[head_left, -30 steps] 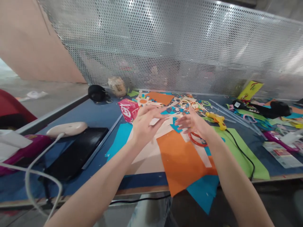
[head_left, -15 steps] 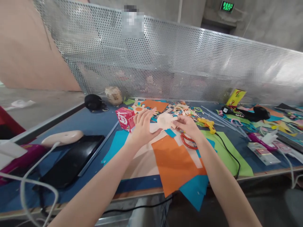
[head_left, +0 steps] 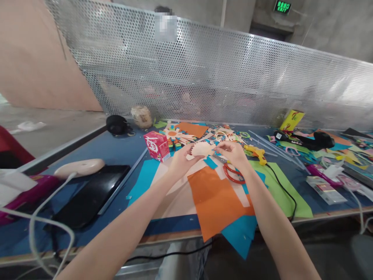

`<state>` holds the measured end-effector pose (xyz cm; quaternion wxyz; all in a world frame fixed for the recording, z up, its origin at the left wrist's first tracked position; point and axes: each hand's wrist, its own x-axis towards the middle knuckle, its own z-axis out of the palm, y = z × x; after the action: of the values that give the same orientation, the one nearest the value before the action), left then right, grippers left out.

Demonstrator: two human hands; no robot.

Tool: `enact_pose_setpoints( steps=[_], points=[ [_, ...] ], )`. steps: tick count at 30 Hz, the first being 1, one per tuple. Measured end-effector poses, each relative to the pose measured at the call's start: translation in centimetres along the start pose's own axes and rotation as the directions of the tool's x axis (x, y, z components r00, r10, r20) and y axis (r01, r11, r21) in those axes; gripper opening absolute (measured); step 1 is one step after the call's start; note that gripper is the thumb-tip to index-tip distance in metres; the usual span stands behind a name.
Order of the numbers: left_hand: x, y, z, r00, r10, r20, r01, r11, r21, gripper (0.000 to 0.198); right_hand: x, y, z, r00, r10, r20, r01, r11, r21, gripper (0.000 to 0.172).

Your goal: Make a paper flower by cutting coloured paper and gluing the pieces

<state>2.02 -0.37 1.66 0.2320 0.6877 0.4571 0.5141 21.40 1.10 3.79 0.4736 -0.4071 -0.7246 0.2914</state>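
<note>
A pale paper cut-out (head_left: 201, 149) with a scalloped, jagged edge is held up over the middle of the table. My left hand (head_left: 183, 158) pinches it from the left, thumb below. On its right side, the closed fingertips of my right hand (head_left: 230, 151) hold the edge or a small pale piece there; which, I cannot tell. Red-handled scissors (head_left: 233, 174) lie just under my right wrist, their blades partly hidden. Beneath my hands are an orange sheet (head_left: 218, 202), pale sheets (head_left: 175, 202) and blue paper (head_left: 240, 233).
A red box (head_left: 157, 146) stands left of my hands. Paper scraps (head_left: 224, 134) lie behind them, before a perforated metal screen (head_left: 204, 77). A yellow glue gun (head_left: 256, 153) with a black cord rests on the right. A black phone-like slab (head_left: 90, 198) and white cable (head_left: 32, 229) occupy the left.
My left hand's fingers were spread beside the paper cut-out; now they have closed on its left edge. The cut-out is tilted flatter. My right hand stays at its right side.
</note>
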Motion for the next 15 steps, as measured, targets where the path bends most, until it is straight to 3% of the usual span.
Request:
enact_pose_setpoints(
  steps=[4, 8, 12, 15],
  points=[
    [0.5, -0.8, -1.0, 0.958, 0.237, -0.158, -0.213, 0.965, 0.155, 0.014, 0.3, 0.4, -0.4, 0.986, 0.148, -0.082, -0.149, 0.989, -0.016, 0.015],
    [0.7, -1.4, -1.5, 0.867, 0.471, -0.162, -0.447, 0.88, 0.164, 0.035, 0.2, -0.1, 0.2, 0.923, 0.386, 0.0, -0.383, 0.916, 0.121, 0.028],
    [0.1, -1.4, -1.3, 0.871, 0.477, -0.121, -0.458, 0.875, 0.156, 0.041, -0.5, -1.3, 1.4, 0.883, 0.41, 0.226, -0.456, 0.864, 0.213, 0.03],
    [0.0, -1.3, -0.9, 0.904, 0.416, -0.097, -0.408, 0.909, 0.092, 0.036, -0.8, -1.6, 1.8, 0.911, 0.335, 0.241, -0.377, 0.913, 0.156, 0.024]
  ],
)
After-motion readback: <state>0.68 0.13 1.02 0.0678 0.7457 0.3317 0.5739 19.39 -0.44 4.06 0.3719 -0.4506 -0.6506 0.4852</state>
